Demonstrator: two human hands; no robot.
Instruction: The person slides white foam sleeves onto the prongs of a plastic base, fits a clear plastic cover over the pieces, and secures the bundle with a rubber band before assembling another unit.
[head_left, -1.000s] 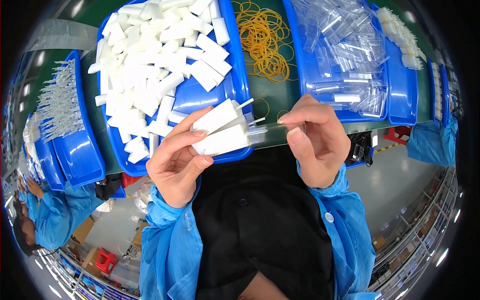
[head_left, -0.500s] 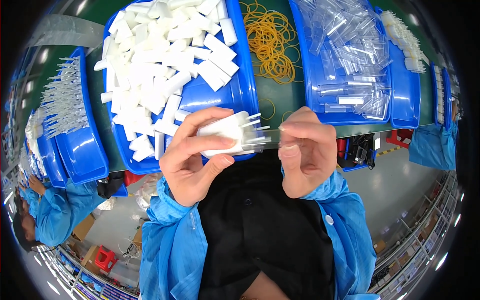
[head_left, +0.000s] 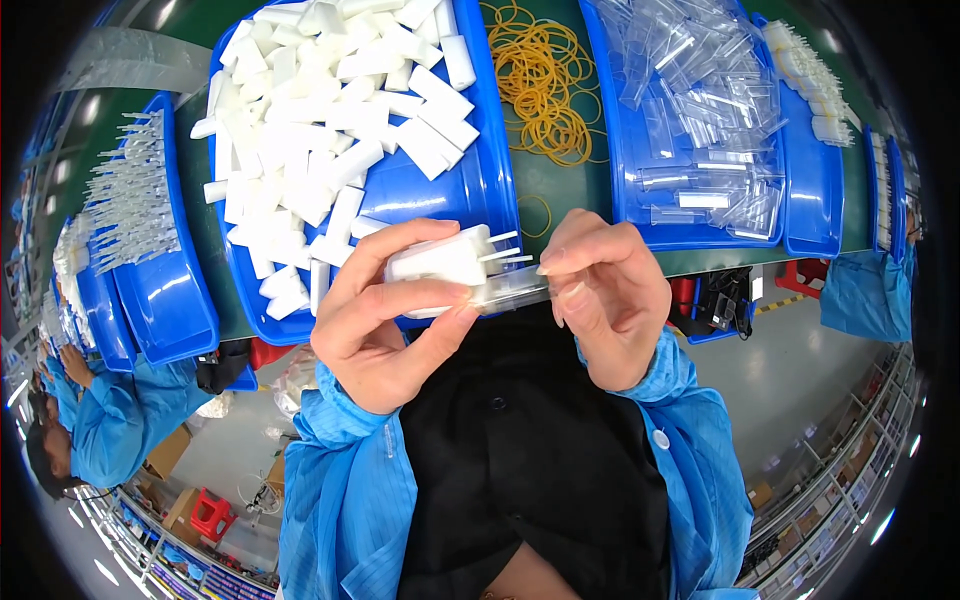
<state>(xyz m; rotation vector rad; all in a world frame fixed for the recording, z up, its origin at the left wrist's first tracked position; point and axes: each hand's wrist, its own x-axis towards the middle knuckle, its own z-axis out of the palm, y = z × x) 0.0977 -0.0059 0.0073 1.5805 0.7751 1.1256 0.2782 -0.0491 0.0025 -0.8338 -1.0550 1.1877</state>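
My left hand (head_left: 370,335) is closed around white foam-like blocks (head_left: 432,264), fingers above and thumb below. Thin white rods (head_left: 504,246) stick out of the blocks' right end. A clear plastic piece (head_left: 516,290), flat and see-through, spans from that end to my right hand (head_left: 612,300), whose thumb and forefinger pinch its far edge. Whether this clear piece goes round a block or lies beside it, I cannot tell. Both hands are just over the table's front edge, in front of my body.
A blue tray (head_left: 480,190) of loose white blocks stands behind my left hand. Yellow rubber bands (head_left: 545,90) lie on the green table. Behind my right hand, another blue tray (head_left: 690,238) holds clear plastic pieces. Further trays hold rodded parts (head_left: 130,200). A person in blue (head_left: 130,420) sits at far left.
My right hand has shifted slightly left and up, toward the blocks. The clear piece, blurred before, now shows between my fingers and the blocks. My left hand keeps its hold.
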